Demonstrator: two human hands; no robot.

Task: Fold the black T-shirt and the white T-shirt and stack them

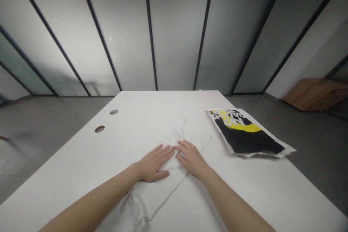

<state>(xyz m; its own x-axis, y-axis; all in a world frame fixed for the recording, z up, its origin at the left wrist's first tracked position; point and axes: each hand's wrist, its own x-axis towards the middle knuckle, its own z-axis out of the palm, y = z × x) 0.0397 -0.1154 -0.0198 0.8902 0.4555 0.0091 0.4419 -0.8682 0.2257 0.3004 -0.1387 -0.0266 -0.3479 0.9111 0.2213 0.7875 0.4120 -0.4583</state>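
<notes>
My left hand (154,163) lies flat on a crumpled white cloth garment (144,203), probably a T-shirt, spread on the white table (136,116). My right hand (190,158) presses on the same garment, and its fingertips almost meet those of my left hand. Neither hand grips the fabric. Its folds rise in a small heap just beyond my fingers. A folded white garment with a black and yellow print (244,134) lies to the right of my right hand, apart from it.
Two round grommet holes (99,129) are set in the table's left part. Grey floor (40,123) lies beyond the table edges. Frosted glass partitions (176,32) stand behind the table, and a low wooden cabinet (315,94) stands at far right.
</notes>
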